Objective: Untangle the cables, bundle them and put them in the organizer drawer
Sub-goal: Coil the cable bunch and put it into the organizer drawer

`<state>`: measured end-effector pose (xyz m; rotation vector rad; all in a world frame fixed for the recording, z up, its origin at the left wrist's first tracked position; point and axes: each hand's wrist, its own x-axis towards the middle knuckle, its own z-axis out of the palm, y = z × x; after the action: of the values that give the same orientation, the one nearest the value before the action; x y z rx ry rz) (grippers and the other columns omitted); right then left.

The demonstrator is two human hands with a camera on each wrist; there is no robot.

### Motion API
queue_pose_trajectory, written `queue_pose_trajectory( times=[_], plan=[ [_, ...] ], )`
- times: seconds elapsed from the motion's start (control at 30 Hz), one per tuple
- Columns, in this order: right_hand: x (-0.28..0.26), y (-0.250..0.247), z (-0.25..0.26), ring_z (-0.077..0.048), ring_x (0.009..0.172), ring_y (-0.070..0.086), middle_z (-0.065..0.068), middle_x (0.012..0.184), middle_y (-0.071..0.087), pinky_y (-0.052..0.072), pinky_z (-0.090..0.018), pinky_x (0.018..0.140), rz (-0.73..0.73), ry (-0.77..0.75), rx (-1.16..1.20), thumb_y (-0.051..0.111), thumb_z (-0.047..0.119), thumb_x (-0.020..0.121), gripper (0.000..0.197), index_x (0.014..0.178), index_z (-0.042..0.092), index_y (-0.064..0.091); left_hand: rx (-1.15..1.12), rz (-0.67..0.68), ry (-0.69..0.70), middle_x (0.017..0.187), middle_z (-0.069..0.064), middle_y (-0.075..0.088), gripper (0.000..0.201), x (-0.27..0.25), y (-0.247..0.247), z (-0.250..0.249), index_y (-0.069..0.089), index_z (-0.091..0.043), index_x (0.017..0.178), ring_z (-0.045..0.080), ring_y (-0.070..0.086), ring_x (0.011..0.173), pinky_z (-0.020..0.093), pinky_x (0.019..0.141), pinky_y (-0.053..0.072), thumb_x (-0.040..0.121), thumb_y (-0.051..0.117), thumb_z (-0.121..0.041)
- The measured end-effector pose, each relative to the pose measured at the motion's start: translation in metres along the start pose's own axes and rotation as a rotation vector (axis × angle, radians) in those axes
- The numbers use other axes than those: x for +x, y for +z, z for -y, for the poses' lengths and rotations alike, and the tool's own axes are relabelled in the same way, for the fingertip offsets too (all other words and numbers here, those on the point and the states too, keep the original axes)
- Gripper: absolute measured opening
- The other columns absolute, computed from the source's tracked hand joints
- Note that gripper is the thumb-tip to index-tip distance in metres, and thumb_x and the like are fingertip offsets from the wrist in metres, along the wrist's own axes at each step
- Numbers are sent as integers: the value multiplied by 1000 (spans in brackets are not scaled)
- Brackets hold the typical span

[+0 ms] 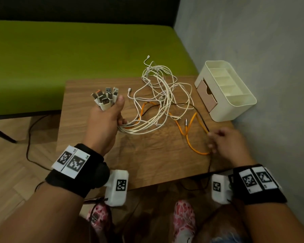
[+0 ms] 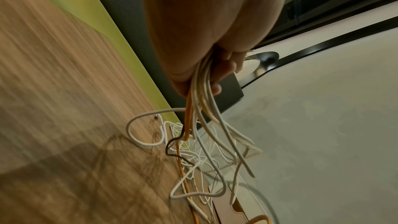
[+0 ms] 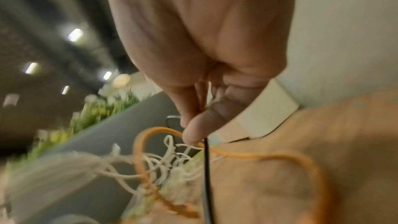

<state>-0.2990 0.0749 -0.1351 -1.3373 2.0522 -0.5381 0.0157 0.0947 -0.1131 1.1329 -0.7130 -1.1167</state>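
Cables (image 1: 158,95) lie in a loose tangle on the wooden table (image 1: 147,155), between the two hands and just left of the organizer (image 1: 226,92). Left hand (image 1: 104,123), raised above the table's left part, is closed in a fist round a sheaf of cable ends; their USB plugs (image 1: 104,98), flat metal tongues in white housings, stand up out of the top of the fist, while the cords trail from its lower side to the heap. Seen from the left wrist, the white strands and one orange strand leave the curled fingers (image 2: 226,67) together. Right hand (image 1: 226,144), at the table's near right edge, pinches a thin black cable (image 1: 203,120) between thumb and fingertips, with a loop of the orange cable (image 1: 191,142) just beside them; whether it grips the orange one too cannot be told, as that wrist view is blurred. White cords are smooth and round; the orange cord is thicker. The organizer is cream plastic with rounded corners, open compartments on top and a pink drawer (image 1: 206,97) in its front, and it stands against the grey wall (image 1: 261,50).
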Motion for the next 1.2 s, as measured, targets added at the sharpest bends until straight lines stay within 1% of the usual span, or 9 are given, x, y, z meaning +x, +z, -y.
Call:
queue_pose_trajectory(
  times=[0.07, 0.17, 0.37, 0.5, 0.73, 0.87, 1.0, 1.1, 1.2],
  plan=[
    [-9, 7, 24, -7, 54, 66, -9, 75, 63, 54, -22, 50, -28, -92, 417, 61, 9, 96, 13, 83, 13, 62, 14, 10, -1, 55, -9, 40, 18, -1, 2, 2, 56, -21, 81, 10, 36, 47, 31, 58, 48, 98, 58, -17],
    [-16, 16, 67, -9, 64, 71, -7, 76, 64, 57, -19, 58, -28, -253, 655, 58, 6, 97, 12, 87, 12, 62, 53, 29, 1, 54, -11, 43, 18, -3, 5, 7, 59, -22, 80, 10, 37, 48, 35, 61, 46, 97, 60, -18],
    [9, -3, 182, -15, 85, 73, 2, 86, 67, 61, -38, 79, -205, -817, 569, 59, 15, 97, 23, 86, 36, 61, 80, 66, 25, 54, -11, 43, 14, -2, 5, 9, 61, -23, 81, 8, 41, 46, 45, 71, 46, 92, 65, -29],
    [23, -13, 238, -17, 95, 60, 5, 98, 55, 52, -31, 86, -387, -1186, 338, 60, 18, 94, 12, 93, 11, 69, 95, 14, 30, 50, -10, 45, 16, 0, 2, 4, 58, -12, 85, 8, 43, 45, 47, 72, 46, 95, 62, -24],
    [32, 21, 164, -16, 113, 58, -1, 124, 60, 47, -36, 101, -113, -907, 65, 58, 21, 96, 13, 104, 15, 66, 118, 14, 36, 56, -11, 50, 14, 1, 5, 7, 60, -11, 95, 9, 46, 48, 44, 69, 47, 94, 64, -24],
    [8, 23, 108, 0, 90, 60, 4, 104, 66, 49, -18, 81, -81, -684, 235, 65, 20, 93, 11, 100, 28, 63, 111, 43, 36, 55, -11, 47, 13, -2, 17, 8, 57, -15, 84, 9, 44, 48, 38, 63, 46, 95, 63, -19],
    [-10, 29, 76, -9, 76, 64, 1, 87, 66, 51, -26, 68, 173, -479, 483, 70, 10, 89, 20, 98, 25, 62, 93, 122, 54, 55, -10, 46, 14, -11, 32, 4, 53, -13, 84, 7, 43, 47, 30, 55, 40, 96, 59, -9],
    [-20, 28, 75, -11, 106, 64, -6, 114, 67, 54, -26, 86, 420, -544, 589, 78, 5, 78, 44, 117, 17, 61, 89, 149, 49, 53, -9, 50, 15, -15, 42, 2, 57, -14, 81, 9, 46, 48, 32, 59, 41, 94, 62, -9],
    [-21, 28, 79, -3, 140, 35, 11, 153, 36, 37, -28, 111, 533, -752, 318, 86, 26, 69, 83, 141, 38, 47, -16, 180, 22, 53, -9, 52, 12, -17, 51, -1, 59, -15, 82, 11, 48, 49, 37, 66, 43, 92, 65, -15]
  ],
)
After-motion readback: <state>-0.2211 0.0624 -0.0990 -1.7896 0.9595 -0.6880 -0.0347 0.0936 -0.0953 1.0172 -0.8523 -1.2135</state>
